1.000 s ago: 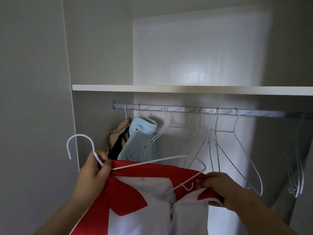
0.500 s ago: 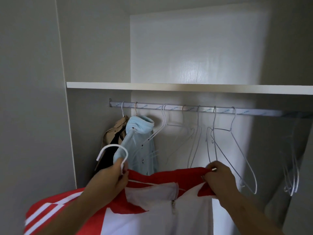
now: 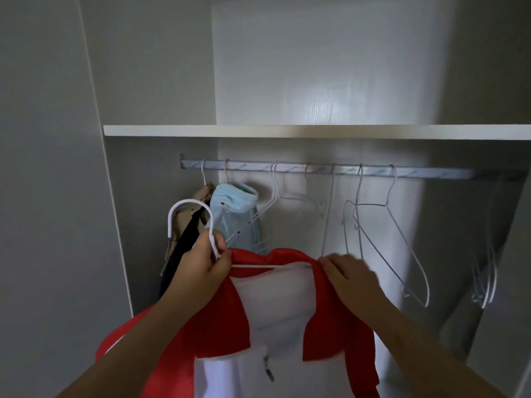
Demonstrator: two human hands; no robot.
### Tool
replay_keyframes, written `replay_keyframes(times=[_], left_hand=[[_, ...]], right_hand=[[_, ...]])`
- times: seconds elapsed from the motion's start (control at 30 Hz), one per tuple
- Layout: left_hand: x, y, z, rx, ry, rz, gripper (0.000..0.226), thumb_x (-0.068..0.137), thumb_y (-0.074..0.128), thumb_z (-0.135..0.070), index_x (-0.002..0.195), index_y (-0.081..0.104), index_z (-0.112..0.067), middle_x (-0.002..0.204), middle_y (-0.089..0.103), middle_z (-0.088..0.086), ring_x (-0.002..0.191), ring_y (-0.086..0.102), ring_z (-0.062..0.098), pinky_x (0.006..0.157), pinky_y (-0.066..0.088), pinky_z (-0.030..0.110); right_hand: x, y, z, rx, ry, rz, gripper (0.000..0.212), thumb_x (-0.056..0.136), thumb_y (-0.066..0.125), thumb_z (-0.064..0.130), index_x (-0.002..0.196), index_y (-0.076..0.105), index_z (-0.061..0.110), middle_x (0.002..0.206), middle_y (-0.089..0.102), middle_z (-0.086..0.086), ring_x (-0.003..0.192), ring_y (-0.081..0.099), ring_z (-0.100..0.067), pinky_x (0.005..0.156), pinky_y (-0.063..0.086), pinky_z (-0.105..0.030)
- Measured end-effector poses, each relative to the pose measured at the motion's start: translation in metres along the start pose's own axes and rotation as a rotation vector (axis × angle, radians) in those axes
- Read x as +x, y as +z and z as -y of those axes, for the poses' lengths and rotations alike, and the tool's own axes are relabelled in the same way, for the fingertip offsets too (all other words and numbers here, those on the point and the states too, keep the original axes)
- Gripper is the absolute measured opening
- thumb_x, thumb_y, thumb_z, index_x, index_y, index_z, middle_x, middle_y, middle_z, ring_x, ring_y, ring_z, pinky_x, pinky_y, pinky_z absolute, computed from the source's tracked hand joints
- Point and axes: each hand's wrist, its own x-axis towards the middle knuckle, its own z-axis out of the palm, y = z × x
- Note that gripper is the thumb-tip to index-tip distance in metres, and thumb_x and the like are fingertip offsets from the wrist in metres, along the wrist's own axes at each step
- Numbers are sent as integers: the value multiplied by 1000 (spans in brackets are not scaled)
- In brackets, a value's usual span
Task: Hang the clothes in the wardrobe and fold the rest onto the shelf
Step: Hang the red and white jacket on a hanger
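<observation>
A red and white zip jacket [image 3: 275, 305] hangs from a white wire hanger [image 3: 191, 209] that I hold up in front of the wardrobe rail [image 3: 316, 169]. My left hand [image 3: 201, 265] grips the hanger at the base of its hook, together with the red collar. My right hand [image 3: 349, 272] pinches the jacket's red right shoulder over the hanger's arm. The hook stands upright, below the rail and left of centre. Most of the hanger lies inside the jacket.
On the rail hang a beige and black garment [image 3: 186, 234], a light blue garment [image 3: 234, 214] and several bare wire hangers [image 3: 385, 234], more at the far right [image 3: 485, 280]. A white shelf [image 3: 287, 130] runs above. The wardrobe side panel [image 3: 115, 211] stands left.
The jacket and hanger rose toward the rail. The hook turned upright. My right hand drew the red shoulder further over the hanger arm, and the collar now opens wider.
</observation>
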Motion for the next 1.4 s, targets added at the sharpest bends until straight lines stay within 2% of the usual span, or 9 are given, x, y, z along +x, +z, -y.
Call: replay_keyframes(times=[0.23,0.37,0.5,0.6,0.73,0.9,1.1,1.23,1.4], left_hand=[[-3,37,-19,39,135,151,34,88,54,1,74,39,-26,56,43,-8,50,49,4,52,39,13],[0,44,-21,15,126,268,28,89,56,-8,78,40,-28,71,59,8,68,64,21,69,52,41],[1,26,-6,162,187,322,30,83,68,-13,84,45,-33,82,60,-6,76,59,6,76,48,27],[-3,17,5,218,136,247,22,83,67,-14,88,53,-30,79,59,-13,73,55,-5,67,40,5],[-2,24,5,392,77,117,8,85,62,-10,91,67,-11,80,62,-6,72,48,4,62,32,9],[-8,39,-3,-56,-339,142,18,86,62,-10,72,53,-17,58,53,-6,40,48,1,43,38,13],[-6,29,8,296,89,393,22,89,60,-28,108,59,-18,101,55,-12,96,52,5,86,41,20],[-11,37,10,361,109,437,16,95,49,-33,98,60,-21,80,55,-18,77,53,2,64,37,7],[-11,32,24,228,56,265,13,91,57,-23,94,64,-13,80,62,-10,81,60,12,69,37,5]], right_hand=[[-7,25,25,-21,-114,149,44,94,25,56,74,57,35,75,58,9,72,49,-7,59,32,-18],[-3,30,31,61,-64,105,51,94,30,55,54,46,28,56,48,8,56,48,-4,52,32,-20],[2,19,13,71,92,34,56,93,38,53,48,42,21,51,45,5,51,45,-5,49,28,-22],[2,16,3,121,175,-11,57,94,40,51,47,41,19,50,44,5,49,44,-5,49,28,-20],[-1,23,6,144,205,-15,57,94,40,49,47,38,18,47,40,4,46,41,-7,49,29,-22],[-2,29,1,154,236,-21,54,97,39,43,50,39,15,50,39,1,48,40,-10,51,33,-23],[-7,32,-5,225,281,1,49,95,43,40,54,43,14,52,41,1,49,42,-11,52,34,-23],[-7,34,-5,225,222,-15,50,95,44,39,51,37,16,50,38,2,49,39,-10,52,33,-23],[-8,26,-23,64,259,25,52,97,41,38,50,34,18,50,36,3,46,37,-9,50,29,-22]])
